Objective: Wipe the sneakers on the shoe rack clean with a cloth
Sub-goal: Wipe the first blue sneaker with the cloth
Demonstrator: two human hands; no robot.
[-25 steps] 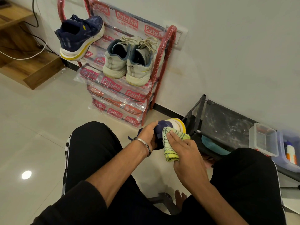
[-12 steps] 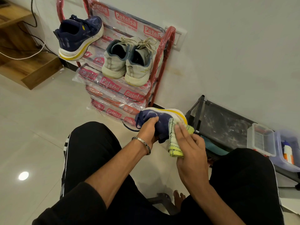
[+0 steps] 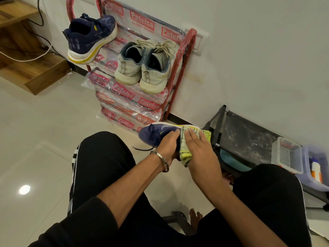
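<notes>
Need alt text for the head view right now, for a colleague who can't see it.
A seated person's left hand grips a navy sneaker while the right hand presses a yellow cloth against it. Its mate and a grey pair sit on the red rack.

A navy sneaker [image 3: 156, 133] with a white-and-yellow sole lies tilted on its side, a yellow-green cloth [image 3: 187, 145] draped over its heel end. On the red shoe rack [image 3: 185, 56], its mate [image 3: 90, 38] overhangs the top shelf's left edge — a grey pair [image 3: 142, 65] sits heels-out at the right end.
</notes>
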